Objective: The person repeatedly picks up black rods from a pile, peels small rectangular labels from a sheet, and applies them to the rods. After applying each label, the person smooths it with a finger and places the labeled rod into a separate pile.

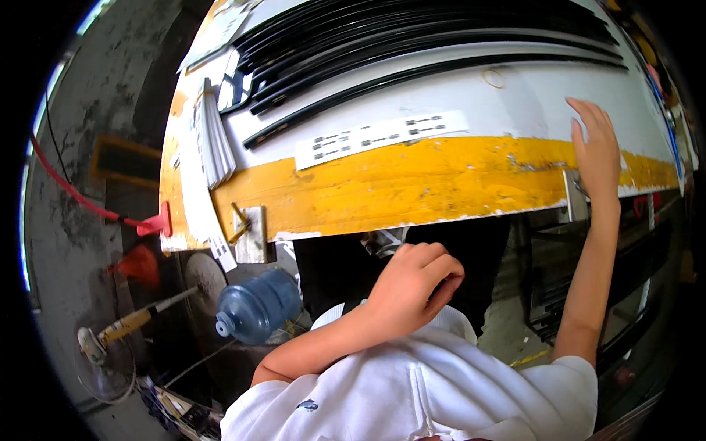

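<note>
My left hand hovers in front of my white shirt, short of the table's near edge. Its fingers are loosely curled in toward the thumb, and nothing shows in them. Over the right part of the table is my right hand, fingers stretched out and thumb apart, holding nothing. A long white paper strip with black printed blocks lies along the yellow border. Behind it, one black tube lies apart from a row of several more black tubes. A thin tan ring, like a rubber band, rests on the white surface.
At the table's left end are a stack of white strips and a metal block on the near corner. A small metal plate stands at the near edge below my right wrist. A blue water jug lies below.
</note>
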`<act>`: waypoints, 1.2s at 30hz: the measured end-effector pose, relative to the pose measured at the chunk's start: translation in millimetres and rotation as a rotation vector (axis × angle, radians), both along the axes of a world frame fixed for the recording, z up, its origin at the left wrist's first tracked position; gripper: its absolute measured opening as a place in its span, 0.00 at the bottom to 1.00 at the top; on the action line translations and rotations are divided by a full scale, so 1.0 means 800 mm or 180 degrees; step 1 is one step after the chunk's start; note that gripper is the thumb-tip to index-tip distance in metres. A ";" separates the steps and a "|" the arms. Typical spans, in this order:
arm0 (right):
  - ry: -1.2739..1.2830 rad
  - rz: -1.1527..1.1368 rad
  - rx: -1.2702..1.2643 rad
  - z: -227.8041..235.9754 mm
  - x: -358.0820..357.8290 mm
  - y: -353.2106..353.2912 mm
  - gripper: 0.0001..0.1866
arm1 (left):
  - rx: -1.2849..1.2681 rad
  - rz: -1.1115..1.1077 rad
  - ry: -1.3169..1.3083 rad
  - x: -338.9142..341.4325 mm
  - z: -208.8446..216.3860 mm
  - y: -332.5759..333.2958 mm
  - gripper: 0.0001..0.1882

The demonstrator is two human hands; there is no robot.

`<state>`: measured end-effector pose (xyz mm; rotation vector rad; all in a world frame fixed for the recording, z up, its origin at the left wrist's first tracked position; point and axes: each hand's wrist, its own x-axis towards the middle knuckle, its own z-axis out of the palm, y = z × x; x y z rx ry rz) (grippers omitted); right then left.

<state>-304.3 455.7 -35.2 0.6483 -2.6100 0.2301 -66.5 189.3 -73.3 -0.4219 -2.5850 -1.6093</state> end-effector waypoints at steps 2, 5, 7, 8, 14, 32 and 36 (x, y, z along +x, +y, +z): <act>0.0169 0.0574 0.0346 -0.004 -0.039 -0.052 0.19 | -0.0278 0.0311 0.0240 0.005 0.011 -0.025 0.12; 0.0227 0.1172 0.0569 -0.015 -0.075 -0.119 0.22 | -0.0282 0.0834 0.0429 0.018 0.013 -0.065 0.12; 0.0128 0.1319 0.0720 -0.021 -0.082 -0.152 0.23 | -0.0395 0.1140 0.0482 0.026 0.020 -0.088 0.13; 0.0008 0.1299 0.0812 -0.023 -0.083 -0.166 0.23 | -0.0424 0.1231 0.0531 0.028 0.022 -0.095 0.13; -0.0170 0.1093 0.1122 -0.033 -0.095 -0.181 0.22 | -0.0884 0.1629 0.1144 0.003 0.031 -0.108 0.16; 0.0169 0.1371 0.0100 -0.012 0.081 -0.059 0.20 | -0.1367 0.2194 0.2143 -0.024 -0.003 -0.121 0.17; 0.0029 0.1184 -0.0318 -0.044 0.104 -0.068 0.20 | -0.1335 0.2116 0.2093 -0.019 -0.026 -0.122 0.19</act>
